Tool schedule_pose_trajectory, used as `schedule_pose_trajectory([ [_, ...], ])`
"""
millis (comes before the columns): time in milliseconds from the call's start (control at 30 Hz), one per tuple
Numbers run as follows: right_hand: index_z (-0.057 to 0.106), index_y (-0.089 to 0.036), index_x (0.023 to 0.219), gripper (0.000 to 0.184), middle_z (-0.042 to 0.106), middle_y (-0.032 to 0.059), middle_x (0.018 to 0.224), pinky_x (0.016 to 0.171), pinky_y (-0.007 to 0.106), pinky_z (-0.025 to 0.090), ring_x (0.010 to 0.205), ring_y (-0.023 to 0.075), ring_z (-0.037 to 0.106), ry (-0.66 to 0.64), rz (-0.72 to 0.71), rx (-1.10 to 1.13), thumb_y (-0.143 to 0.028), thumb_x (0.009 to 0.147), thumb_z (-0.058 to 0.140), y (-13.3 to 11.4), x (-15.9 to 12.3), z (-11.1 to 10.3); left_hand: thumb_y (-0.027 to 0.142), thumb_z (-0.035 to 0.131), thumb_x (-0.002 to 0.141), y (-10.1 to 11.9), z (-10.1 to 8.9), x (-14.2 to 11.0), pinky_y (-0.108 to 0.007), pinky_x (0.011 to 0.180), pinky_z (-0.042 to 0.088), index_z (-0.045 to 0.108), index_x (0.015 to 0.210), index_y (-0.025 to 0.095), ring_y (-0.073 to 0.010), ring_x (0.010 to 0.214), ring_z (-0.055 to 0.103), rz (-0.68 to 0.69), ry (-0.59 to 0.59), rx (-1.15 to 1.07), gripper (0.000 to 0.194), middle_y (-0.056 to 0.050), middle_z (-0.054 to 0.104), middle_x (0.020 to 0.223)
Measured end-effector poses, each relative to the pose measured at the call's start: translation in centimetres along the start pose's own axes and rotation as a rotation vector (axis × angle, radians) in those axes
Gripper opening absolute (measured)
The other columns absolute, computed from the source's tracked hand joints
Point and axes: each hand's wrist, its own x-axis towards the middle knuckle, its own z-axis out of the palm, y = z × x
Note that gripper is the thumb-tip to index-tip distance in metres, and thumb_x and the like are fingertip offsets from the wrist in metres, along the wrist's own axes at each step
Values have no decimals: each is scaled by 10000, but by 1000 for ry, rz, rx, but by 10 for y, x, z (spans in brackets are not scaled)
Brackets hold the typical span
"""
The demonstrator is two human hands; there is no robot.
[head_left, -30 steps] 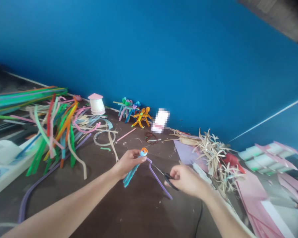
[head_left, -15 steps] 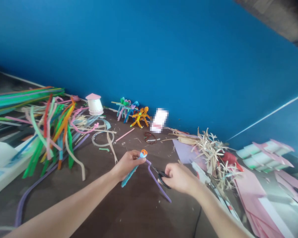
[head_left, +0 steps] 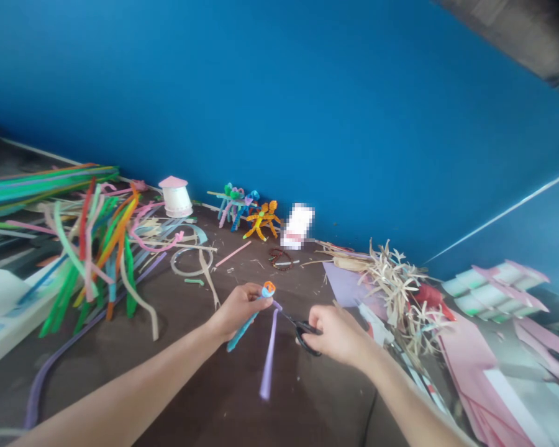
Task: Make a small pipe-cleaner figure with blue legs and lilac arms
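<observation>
My left hand (head_left: 238, 307) is closed on a small pipe-cleaner flower (head_left: 267, 290) with a blue and orange head and a teal stem that slants down to the left. My right hand (head_left: 335, 334) grips black scissors (head_left: 302, 326), their blades pointing left toward the flower's head. A purple pipe-cleaner piece (head_left: 269, 352) hangs blurred just below the flower, between my two hands, over the dark brown table (head_left: 200, 379).
A heap of coloured pipe cleaners (head_left: 97, 242) lies at the left. By the blue wall stand a pink-lidded white cup (head_left: 176, 197) and small pipe-cleaner figures (head_left: 249, 214). Dried straw flowers (head_left: 400, 285) and pink paper sheets (head_left: 484, 366) lie at the right.
The purple piece, bent out to the right of the flower before, now hangs straight down and blurred. My right hand with the scissors has shifted left, closer to the flower.
</observation>
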Motion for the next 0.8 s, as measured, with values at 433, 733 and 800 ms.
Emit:
schedule_pose_trajectory([
  [433, 557, -203, 651, 228, 591, -32, 570, 507, 199, 288, 499, 96, 460, 25, 11, 86, -429, 647, 587, -1, 3, 6, 385, 650, 572, 2, 1, 0, -211, 441, 271, 626, 733, 144, -89, 491, 420, -44, 13, -68, 290, 8, 565, 635],
  [733, 554, -201, 657, 171, 577, -37, 564, 506, 202, 263, 521, 100, 471, 36, 19, 68, -363, 635, 603, -4, 1, 3, 350, 660, 575, 3, 2, -1, -200, 418, 244, 611, 713, 151, -64, 447, 356, -62, 8, -118, 247, 27, 542, 602],
  [800, 556, -201, 659, 152, 585, -34, 575, 503, 200, 262, 536, 104, 486, 35, 20, 62, -344, 634, 604, -6, 1, 3, 345, 659, 580, 2, 2, -1, -196, 423, 252, 611, 718, 147, -68, 471, 381, -53, 8, -115, 246, 19, 551, 622],
])
